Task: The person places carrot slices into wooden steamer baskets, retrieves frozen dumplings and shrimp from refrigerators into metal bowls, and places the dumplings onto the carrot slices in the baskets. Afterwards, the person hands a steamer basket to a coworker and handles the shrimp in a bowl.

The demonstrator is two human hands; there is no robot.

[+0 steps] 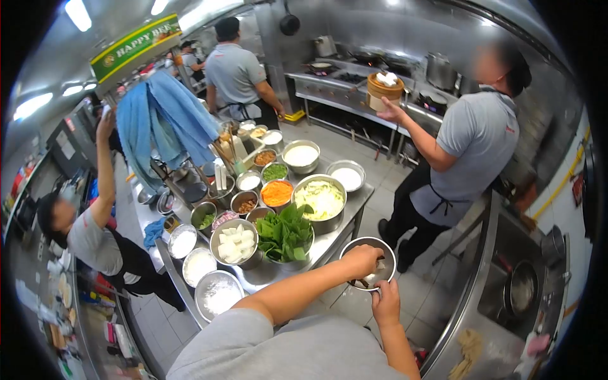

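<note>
A metal bowl (387, 248) is held out in front of the body, off the right edge of the prep table. My left hand (366, 261) reaches over its rim, fingers closed, with dark pieces at the fingertips that are too small to name. Some pale and dark food lies inside the bowl. My right hand (386, 303) grips the bowl's near rim from below. Left of the bowl stand a pot of green leaves (285, 233), a pot of white chunks (235, 244) and a pot of shredded cabbage (320, 197).
Bowls of orange shreds (277, 193) and white powder (218, 294) stand on the steel table (253, 278). A co-worker (475, 139) at right carries a bamboo steamer (385, 92). Another person (101, 240) reaches up at left. A wok (522, 288) sits on the right counter.
</note>
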